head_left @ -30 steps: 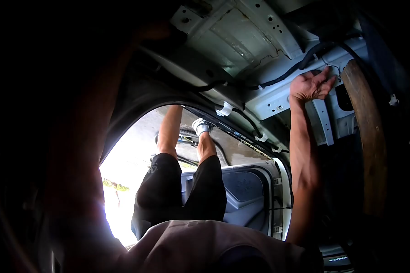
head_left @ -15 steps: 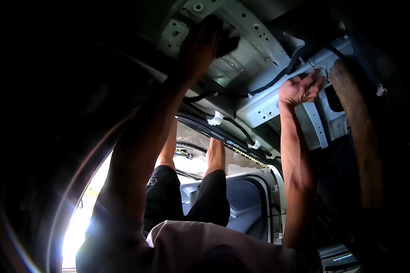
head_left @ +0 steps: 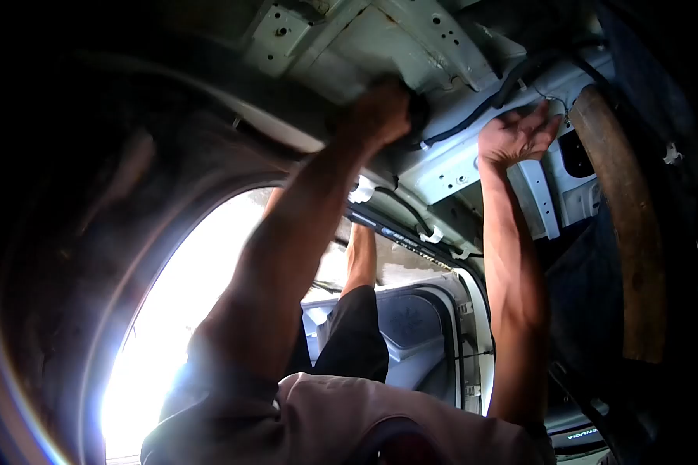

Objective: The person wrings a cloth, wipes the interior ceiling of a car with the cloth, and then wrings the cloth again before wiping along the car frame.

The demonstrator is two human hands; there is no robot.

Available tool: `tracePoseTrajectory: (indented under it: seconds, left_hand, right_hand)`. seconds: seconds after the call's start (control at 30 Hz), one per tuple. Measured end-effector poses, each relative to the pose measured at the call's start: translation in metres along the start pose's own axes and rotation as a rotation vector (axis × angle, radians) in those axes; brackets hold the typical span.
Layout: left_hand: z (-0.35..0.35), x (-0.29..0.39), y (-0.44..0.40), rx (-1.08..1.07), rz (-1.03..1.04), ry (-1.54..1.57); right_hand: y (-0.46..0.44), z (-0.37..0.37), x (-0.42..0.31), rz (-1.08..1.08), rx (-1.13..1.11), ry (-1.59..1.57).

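My left hand (head_left: 386,115) is raised to the bare metal panel (head_left: 364,46), beside the black wiring harness (head_left: 469,122). Its fingers look curled and lie in shadow; a dark shape shows at its far side, and I cannot make out what it is. My right hand (head_left: 516,138) is held up with its palm showing and fingers spread, close to the light-painted metal rail (head_left: 450,174). A thin wire (head_left: 547,94) hangs just above its fingertips. Whether those fingers touch the metal is unclear.
A curved brown strip (head_left: 616,194) runs down the right side, near my right forearm. White clips (head_left: 433,234) hold a cable along the sill. Beyond the bright door opening (head_left: 202,263) are my legs and an open door panel (head_left: 415,329). The far left is dark.
My left hand has come down and to the right, from the upper metal panel to beside the harness. My right hand stays near the rail, fingers still spread. The view has shifted slightly.
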State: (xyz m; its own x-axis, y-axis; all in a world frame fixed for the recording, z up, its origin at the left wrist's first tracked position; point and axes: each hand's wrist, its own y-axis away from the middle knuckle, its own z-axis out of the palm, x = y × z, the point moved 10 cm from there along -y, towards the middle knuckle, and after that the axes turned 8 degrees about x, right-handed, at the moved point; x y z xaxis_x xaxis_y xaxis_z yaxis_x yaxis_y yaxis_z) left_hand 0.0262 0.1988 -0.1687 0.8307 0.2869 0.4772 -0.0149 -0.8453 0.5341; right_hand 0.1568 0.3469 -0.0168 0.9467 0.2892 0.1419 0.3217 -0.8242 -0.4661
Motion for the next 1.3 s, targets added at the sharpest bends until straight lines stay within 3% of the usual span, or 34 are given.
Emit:
tracePoseTrajectory:
  seconds: [0.13, 0.17, 0.23, 0.33, 0.43, 0.47, 0.57, 0.67, 0.77, 0.83, 0.9, 0.97, 1.07, 1.17, 1.27, 1.3]
  left_hand:
    - [-0.005, 0.01, 0.0, 0.089, -0.14, 0.212]
    - [0.01, 0.018, -0.006, -0.034, 0.098, 0.131]
    - [0.003, -0.005, -0.008, 0.021, -0.097, 0.567]
    - [0.004, -0.007, -0.002, 0.083, -0.126, 0.522]
    - [0.025, -0.021, 0.013, -0.142, -0.347, 0.843]
    - [0.03, -0.022, 0.013, -0.184, -0.378, 0.841]
    - [-0.004, -0.008, 0.01, -0.18, -0.144, 0.606]
    - [-0.006, -0.013, 0.017, -0.284, -0.258, 0.706]
    - [-0.026, -0.018, 0.023, -0.108, -0.159, 0.392]
    - [-0.079, -0.015, 0.036, 0.303, -0.157, 0.183]
    - [-0.122, -0.011, 0.041, 0.571, -0.089, 0.026]
    - [-0.146, -0.024, 0.028, 0.693, 0.048, -0.08]
    - [-0.155, -0.047, 0.0, 0.771, 0.059, -0.258]
    - [-0.173, -0.048, 0.008, 0.792, 0.106, -0.11]
    - [-0.147, -0.061, 0.013, 0.789, 0.103, -0.149]
    - [-0.138, -0.073, 0.01, 0.694, 0.059, -0.131]
  right_hand:
    - [-0.005, -0.006, -0.005, -0.048, 0.026, -0.046]
    - [-0.005, -0.009, -0.006, -0.067, 0.018, -0.043]
    - [-0.004, -0.004, -0.002, -0.025, -0.012, -0.044]
    - [0.003, 0.003, 0.003, 0.004, -0.012, -0.041]
    - [0.008, 0.009, 0.009, 0.092, -0.112, -0.063]
    - [0.007, 0.011, 0.011, 0.133, -0.122, -0.099]
    - [0.008, 0.013, 0.011, 0.126, -0.145, -0.072]
    - [0.008, 0.014, 0.012, 0.108, -0.162, -0.037]
    - [0.012, 0.018, 0.015, 0.09, -0.171, -0.004]
    - [0.013, 0.019, 0.016, 0.087, -0.162, 0.011]
    - [0.013, 0.02, 0.016, 0.079, -0.155, 0.02]
    - [0.011, 0.018, 0.013, 0.071, -0.125, -0.005]
    - [0.012, 0.016, 0.014, 0.091, -0.129, 0.011]
    - [0.011, 0.019, 0.015, 0.101, -0.145, 0.041]
    - [0.009, 0.017, 0.013, 0.066, -0.137, 0.018]
    - [0.005, 0.014, 0.012, 0.051, -0.117, -0.012]
